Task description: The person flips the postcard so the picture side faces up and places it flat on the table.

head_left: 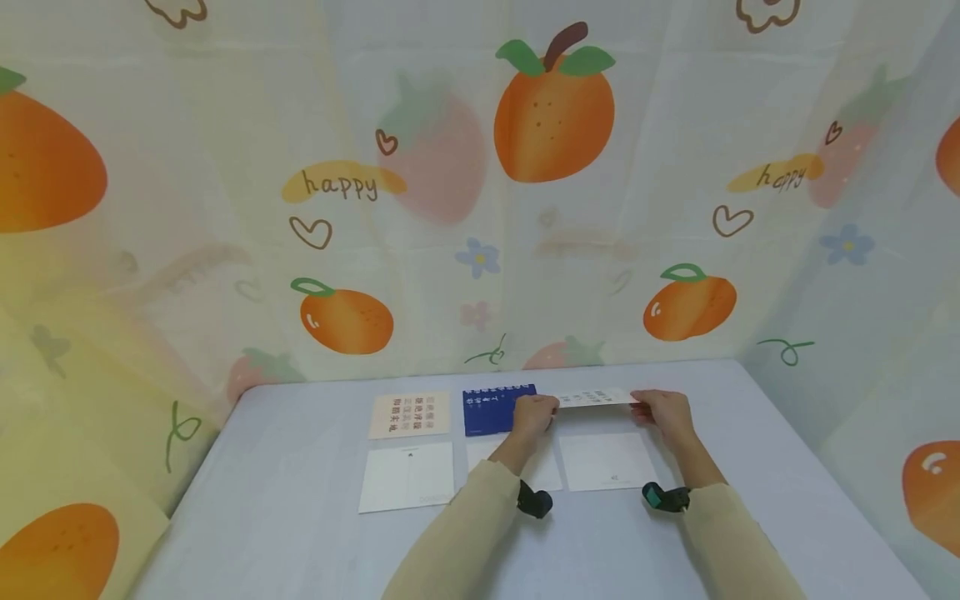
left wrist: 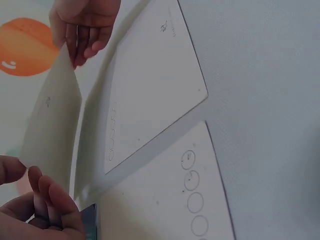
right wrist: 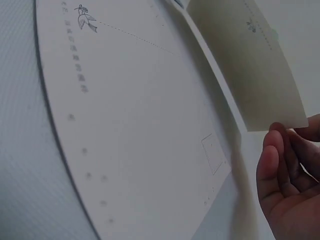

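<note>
My left hand and right hand pinch opposite ends of a white postcard with dark writing. It is tilted up at the back right of the table, and its plain rear side with a small printed drawing shows in the left wrist view. Just in front of it lies a white postcard, which bears a small bird drawing and a stamp box in the right wrist view. Another white postcard with a row of circles lies beside that one, partly hidden by my left forearm in the head view. Left of the held card is a dark blue postcard.
Further left on the white tabletop lie a cream postcard with printed characters and, in front of it, a white postcard. Behind the table hangs a fruit-patterned curtain, which also runs along both sides.
</note>
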`<action>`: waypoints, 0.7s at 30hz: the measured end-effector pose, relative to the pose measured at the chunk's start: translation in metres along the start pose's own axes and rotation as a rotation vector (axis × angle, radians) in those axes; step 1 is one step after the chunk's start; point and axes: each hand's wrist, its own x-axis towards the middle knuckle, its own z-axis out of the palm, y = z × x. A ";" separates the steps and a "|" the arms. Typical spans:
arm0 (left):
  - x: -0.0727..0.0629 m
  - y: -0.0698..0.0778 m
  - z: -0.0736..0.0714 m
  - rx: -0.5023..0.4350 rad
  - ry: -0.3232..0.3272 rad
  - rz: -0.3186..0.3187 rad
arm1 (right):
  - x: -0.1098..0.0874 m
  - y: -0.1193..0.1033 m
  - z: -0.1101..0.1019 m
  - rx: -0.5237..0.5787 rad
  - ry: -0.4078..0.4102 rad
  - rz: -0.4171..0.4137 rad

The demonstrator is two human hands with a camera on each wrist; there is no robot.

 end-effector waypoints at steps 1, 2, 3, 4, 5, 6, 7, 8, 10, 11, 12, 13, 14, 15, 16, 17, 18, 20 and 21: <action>0.000 0.000 0.000 0.014 0.001 0.008 | 0.000 0.001 0.000 -0.006 -0.003 0.007; 0.000 0.000 0.001 0.034 0.006 0.017 | 0.000 0.001 -0.001 -0.014 -0.010 0.008; 0.000 0.000 0.001 0.054 0.013 0.025 | 0.000 0.002 -0.001 -0.019 -0.014 0.010; 0.000 -0.001 0.001 0.074 0.020 0.031 | 0.000 0.002 -0.001 -0.026 -0.023 0.004; 0.000 -0.001 0.001 0.098 0.026 0.041 | 0.000 0.003 -0.001 -0.033 -0.023 0.003; 0.000 -0.002 0.002 0.121 0.033 0.050 | 0.000 0.003 -0.001 -0.047 -0.027 0.000; 0.001 -0.003 0.002 0.146 0.042 0.056 | 0.000 0.004 -0.001 -0.058 -0.025 0.001; 0.001 -0.003 0.001 0.173 0.054 0.060 | 0.000 0.004 0.000 -0.075 -0.027 -0.002; 0.001 -0.004 0.001 0.222 0.078 0.067 | -0.001 0.004 0.001 -0.107 -0.030 -0.002; 0.002 -0.004 0.001 0.242 0.089 0.069 | -0.001 0.004 0.002 -0.123 -0.027 0.008; 0.002 -0.004 0.001 0.263 0.099 0.070 | 0.000 0.004 0.002 -0.137 -0.027 0.012; 0.003 -0.004 0.001 0.279 0.106 0.072 | 0.000 0.004 0.003 -0.149 -0.025 0.017; 0.003 -0.005 0.001 0.294 0.108 0.075 | 0.001 0.004 0.003 -0.161 -0.024 0.024; 0.004 -0.005 0.001 0.308 0.109 0.082 | 0.002 0.005 0.004 -0.173 -0.022 0.028; 0.004 -0.006 0.001 0.322 0.108 0.090 | 0.004 0.006 0.004 -0.186 -0.020 0.031; 0.005 -0.006 0.001 0.333 0.106 0.096 | 0.005 0.007 0.005 -0.201 -0.017 0.035; 0.005 -0.006 0.001 0.347 0.104 0.102 | 0.006 0.008 0.005 -0.218 -0.014 0.034; 0.005 -0.006 0.002 0.374 0.101 0.113 | 0.008 0.009 0.006 -0.256 -0.011 0.028; 0.005 -0.005 0.002 0.389 0.103 0.117 | 0.009 0.010 0.006 -0.276 -0.010 0.020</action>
